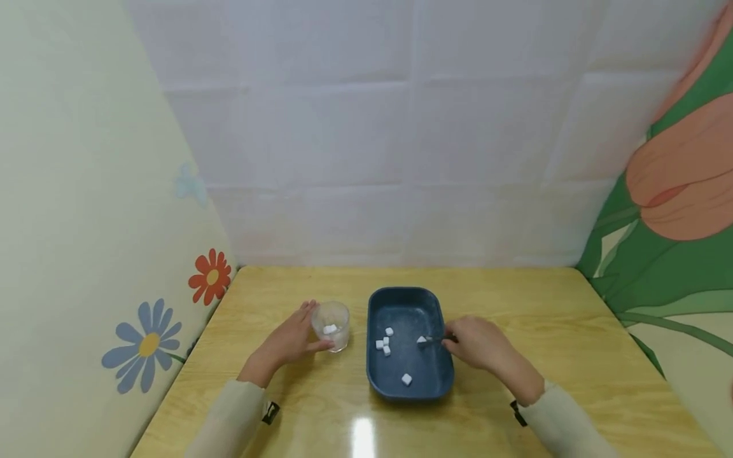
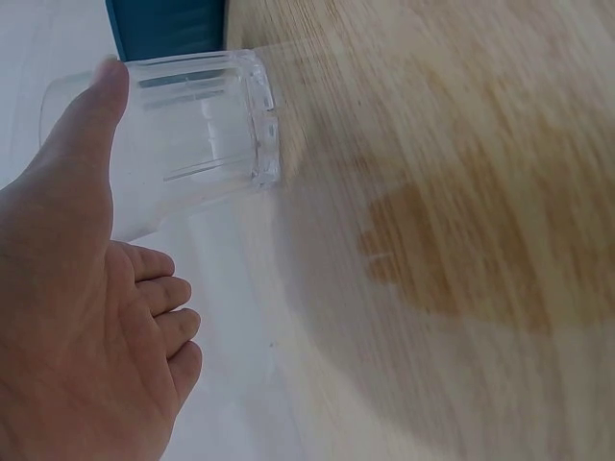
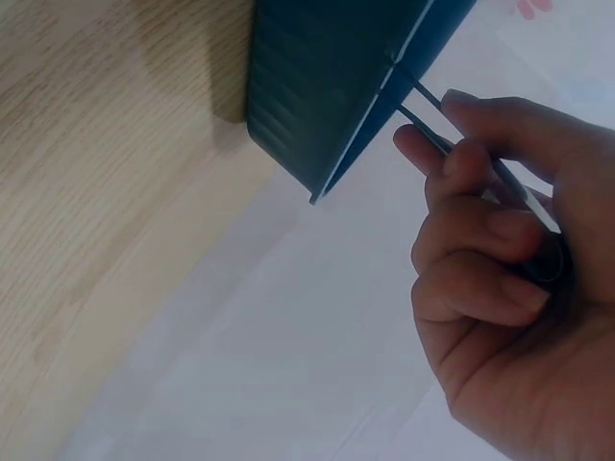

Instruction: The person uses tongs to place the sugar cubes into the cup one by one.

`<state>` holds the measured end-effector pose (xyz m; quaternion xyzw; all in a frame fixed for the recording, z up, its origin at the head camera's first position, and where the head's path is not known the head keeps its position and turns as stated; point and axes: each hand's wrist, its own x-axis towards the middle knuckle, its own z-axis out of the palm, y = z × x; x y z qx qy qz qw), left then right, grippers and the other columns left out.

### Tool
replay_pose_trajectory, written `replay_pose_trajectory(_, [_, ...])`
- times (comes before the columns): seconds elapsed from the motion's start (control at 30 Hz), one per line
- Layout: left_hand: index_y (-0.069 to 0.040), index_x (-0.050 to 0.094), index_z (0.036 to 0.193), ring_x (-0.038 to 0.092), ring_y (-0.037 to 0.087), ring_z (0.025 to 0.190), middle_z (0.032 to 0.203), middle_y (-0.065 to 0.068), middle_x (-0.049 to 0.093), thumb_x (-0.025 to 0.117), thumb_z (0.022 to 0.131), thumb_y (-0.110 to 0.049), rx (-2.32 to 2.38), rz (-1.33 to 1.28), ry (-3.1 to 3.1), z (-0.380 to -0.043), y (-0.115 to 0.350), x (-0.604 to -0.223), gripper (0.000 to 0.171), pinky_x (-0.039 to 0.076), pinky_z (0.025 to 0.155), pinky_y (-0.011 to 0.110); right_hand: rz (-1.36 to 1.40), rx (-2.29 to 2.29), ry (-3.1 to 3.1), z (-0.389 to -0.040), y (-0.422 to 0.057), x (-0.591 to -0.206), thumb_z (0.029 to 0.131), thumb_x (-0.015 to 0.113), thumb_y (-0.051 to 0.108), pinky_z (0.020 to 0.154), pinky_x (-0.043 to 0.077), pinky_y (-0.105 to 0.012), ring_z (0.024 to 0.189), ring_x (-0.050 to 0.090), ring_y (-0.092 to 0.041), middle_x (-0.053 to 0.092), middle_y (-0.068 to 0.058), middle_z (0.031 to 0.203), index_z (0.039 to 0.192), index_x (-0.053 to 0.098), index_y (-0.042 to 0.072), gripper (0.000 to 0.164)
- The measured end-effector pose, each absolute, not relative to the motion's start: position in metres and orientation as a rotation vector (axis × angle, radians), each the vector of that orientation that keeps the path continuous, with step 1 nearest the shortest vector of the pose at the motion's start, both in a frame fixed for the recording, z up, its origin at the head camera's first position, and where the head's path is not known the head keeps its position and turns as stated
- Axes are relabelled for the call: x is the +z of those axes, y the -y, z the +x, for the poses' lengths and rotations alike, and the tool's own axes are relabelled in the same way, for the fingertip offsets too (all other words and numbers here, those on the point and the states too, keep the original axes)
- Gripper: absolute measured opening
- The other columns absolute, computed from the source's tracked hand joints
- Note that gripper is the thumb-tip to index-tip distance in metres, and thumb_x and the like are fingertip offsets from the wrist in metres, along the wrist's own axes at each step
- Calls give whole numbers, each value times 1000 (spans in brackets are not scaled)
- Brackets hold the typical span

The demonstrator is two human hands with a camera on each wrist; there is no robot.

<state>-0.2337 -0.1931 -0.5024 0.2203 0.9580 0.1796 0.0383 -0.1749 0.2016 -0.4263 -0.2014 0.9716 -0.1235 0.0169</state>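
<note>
My left hand [image 1: 294, 337] holds a clear glass [image 1: 340, 337] standing on the table, thumb on its near side and fingers at its far side. A few small white cubes [image 1: 330, 329] lie inside. In the right wrist view, my right hand [image 3: 509, 230] grips dark metal tweezers [image 3: 423, 132], their two arms reaching over the wall of a dark blue rectangular dish [image 1: 375, 384]. Inside the dish, the tweezers' tips are at a white cube [image 1: 421, 340]. Several more white cubes [image 1: 386, 350] lie to the left, and a single one [image 1: 406, 379] sits nearer the front.
The wood-grain table [image 1: 492, 292] carries the glass at left and the dish at centre, a narrow gap between them. A white sheet [image 1: 401, 140] hangs behind the back edge. Walls painted with flowers [image 1: 149, 344] flank both sides.
</note>
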Motion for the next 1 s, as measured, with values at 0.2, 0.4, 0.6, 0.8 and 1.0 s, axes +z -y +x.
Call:
replay_pose_trajectory(0.2, [6, 28, 156, 21, 40, 153, 163, 25, 25, 66, 89, -63, 538, 692, -2943, -242, 186, -500, 104, 24, 122, 53, -631, -364, -3039, -179, -208, -418, 92, 73, 17, 54, 45, -29, 59, 51, -6, 62, 7, 70, 79, 69, 16, 15])
replay_pose_trajectory(0.4, [6, 27, 156, 21, 41, 152, 163, 25, 25, 69, 88, -61, 559, 656, -2930, -242, 183, -499, 104, 26, 122, 54, -646, -378, -3053, -181, -209, -412, 93, 73, 18, 52, 43, -28, 56, 48, -6, 59, 8, 67, 77, 66, 18, 17])
replay_pose_trajectory(0.6, [7, 29, 155, 24, 42, 151, 162, 27, 27, 70, 88, -59, 579, 673, -2937, -241, 183, -498, 103, 27, 121, 55, -684, -400, -3068, -183, -205, -406, 93, 73, 17, 52, 43, -27, 56, 47, -5, 59, 8, 68, 79, 68, 16, 15])
replay_pose_trajectory(0.8, [7, 28, 156, 22, 41, 152, 163, 26, 26, 70, 88, -61, 558, 649, -2940, -239, 187, -500, 105, 26, 122, 54, -736, -424, -3060, -185, -193, -398, 94, 72, 17, 53, 44, -27, 56, 48, -4, 61, 8, 70, 83, 69, 16, 11])
replay_pose_trajectory(1.0, [7, 28, 156, 22, 41, 152, 163, 25, 26, 70, 87, -62, 574, 631, -2942, -236, 190, -504, 106, 26, 122, 54, -774, -412, -3061, -190, -181, -392, 93, 73, 19, 56, 48, -28, 60, 53, -4, 65, 7, 74, 86, 71, 16, 9])
